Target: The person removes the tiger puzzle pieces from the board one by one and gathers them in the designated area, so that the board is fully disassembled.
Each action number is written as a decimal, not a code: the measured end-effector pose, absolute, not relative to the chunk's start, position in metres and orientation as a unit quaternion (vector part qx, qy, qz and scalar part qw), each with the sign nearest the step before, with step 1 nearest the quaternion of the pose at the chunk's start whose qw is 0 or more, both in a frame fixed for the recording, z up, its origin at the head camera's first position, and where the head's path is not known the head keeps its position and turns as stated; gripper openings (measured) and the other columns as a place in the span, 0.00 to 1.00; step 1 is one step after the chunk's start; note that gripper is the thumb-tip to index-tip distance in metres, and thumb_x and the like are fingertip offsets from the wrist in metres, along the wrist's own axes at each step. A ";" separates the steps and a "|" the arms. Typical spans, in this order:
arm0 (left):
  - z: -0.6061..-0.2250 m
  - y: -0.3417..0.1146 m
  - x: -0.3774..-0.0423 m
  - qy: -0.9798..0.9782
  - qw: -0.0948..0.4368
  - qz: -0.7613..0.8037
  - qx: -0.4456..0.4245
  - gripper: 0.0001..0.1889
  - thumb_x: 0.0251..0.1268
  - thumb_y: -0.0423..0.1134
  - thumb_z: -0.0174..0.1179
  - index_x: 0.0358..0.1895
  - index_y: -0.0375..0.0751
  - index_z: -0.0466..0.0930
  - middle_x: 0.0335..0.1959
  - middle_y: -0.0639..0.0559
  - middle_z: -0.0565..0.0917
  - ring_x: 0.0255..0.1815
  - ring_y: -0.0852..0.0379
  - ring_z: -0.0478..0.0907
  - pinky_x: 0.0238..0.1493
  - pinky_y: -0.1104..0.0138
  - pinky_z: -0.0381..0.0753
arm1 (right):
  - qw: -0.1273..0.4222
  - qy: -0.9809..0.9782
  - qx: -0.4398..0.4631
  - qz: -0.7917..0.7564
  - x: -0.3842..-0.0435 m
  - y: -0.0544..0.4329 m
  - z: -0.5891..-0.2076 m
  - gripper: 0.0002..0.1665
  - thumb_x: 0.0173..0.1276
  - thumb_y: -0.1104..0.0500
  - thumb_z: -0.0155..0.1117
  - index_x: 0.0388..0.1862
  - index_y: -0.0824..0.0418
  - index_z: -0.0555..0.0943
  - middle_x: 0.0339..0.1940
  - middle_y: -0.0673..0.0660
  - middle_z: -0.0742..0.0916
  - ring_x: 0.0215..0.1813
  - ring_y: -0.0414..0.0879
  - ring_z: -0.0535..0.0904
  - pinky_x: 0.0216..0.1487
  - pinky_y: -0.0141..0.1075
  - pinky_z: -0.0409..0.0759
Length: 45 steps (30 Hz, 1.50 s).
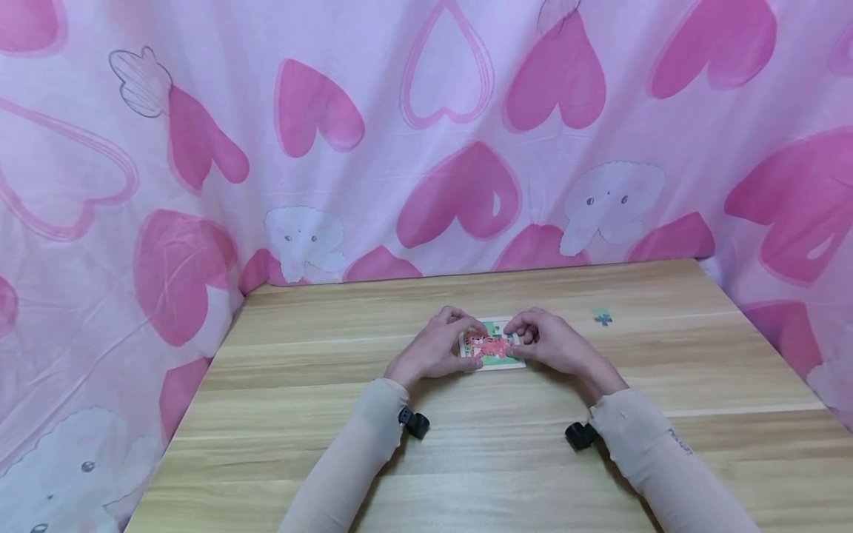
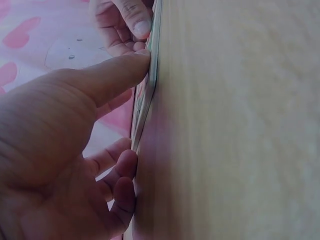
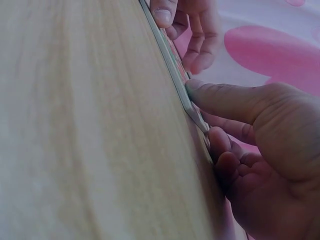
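A small jigsaw puzzle (image 1: pixel 492 346) with a red striped animal on green lies flat in a pale frame on the table. My left hand (image 1: pixel 442 344) grips its left side, thumb near the front edge and index finger reaching over the top. On the opposite side, my right hand (image 1: pixel 548 342) has its thumb and bent fingers round the right edge. The right thumb (image 3: pixel 220 97) rests on the puzzle's face in the right wrist view. In the left wrist view the left thumb (image 2: pixel 117 75) presses at the frame's rim. The fingers cover parts of the picture.
A loose blue-green puzzle piece (image 1: pixel 603 317) lies on the wooden table (image 1: pixel 480 459), beyond my right hand. A pink curtain (image 1: pixel 373 185) with hearts hangs behind the table and along both sides. Black wrist cameras sit on both beige sleeves (image 1: pixel 363 444).
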State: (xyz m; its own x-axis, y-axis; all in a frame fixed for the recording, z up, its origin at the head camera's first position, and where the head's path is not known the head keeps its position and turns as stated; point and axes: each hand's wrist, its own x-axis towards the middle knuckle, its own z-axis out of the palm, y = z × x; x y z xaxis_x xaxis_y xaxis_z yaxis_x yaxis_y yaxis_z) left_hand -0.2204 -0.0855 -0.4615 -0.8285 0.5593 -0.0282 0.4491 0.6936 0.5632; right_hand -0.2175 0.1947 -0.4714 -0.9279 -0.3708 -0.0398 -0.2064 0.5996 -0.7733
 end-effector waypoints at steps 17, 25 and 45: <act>-0.460 -0.085 -0.220 0.914 0.101 0.282 0.274 0.20 0.71 0.52 0.79 0.63 0.62 0.88 0.79 0.49 0.68 0.74 0.46 0.71 0.73 0.46 0.78 | 0.099 0.887 -0.170 -0.419 -0.218 0.195 -0.471 0.16 0.73 0.63 0.80 0.56 0.62 0.87 0.48 0.58 0.83 0.48 0.50 0.77 0.47 0.34 0.79; -0.459 -0.084 -0.218 0.917 0.097 0.275 0.272 0.20 0.71 0.52 0.79 0.62 0.63 0.88 0.78 0.51 0.69 0.68 0.49 0.72 0.69 0.50 0.79 | 0.097 0.884 -0.176 -0.423 -0.217 0.194 -0.472 0.18 0.73 0.65 0.79 0.58 0.64 0.85 0.48 0.58 0.81 0.48 0.49 0.75 0.46 0.32 0.77; -0.460 -0.084 -0.220 0.915 0.099 0.254 0.298 0.19 0.73 0.52 0.77 0.62 0.61 0.86 0.84 0.53 0.70 0.78 0.44 0.69 0.78 0.44 0.74 | 0.081 0.889 -0.169 -0.418 -0.216 0.194 -0.472 0.16 0.72 0.65 0.80 0.55 0.59 0.87 0.43 0.55 0.86 0.44 0.49 0.79 0.42 0.33 0.80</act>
State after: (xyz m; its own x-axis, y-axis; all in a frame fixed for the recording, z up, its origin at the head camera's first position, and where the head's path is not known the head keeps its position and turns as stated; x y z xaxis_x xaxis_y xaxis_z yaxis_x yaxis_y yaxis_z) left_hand -0.2201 -0.0838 -0.4602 -0.8027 0.5956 -0.0296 0.4953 0.6934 0.5233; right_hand -0.2160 0.1940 -0.4720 -0.9301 -0.3673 -0.0025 -0.2325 0.5938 -0.7703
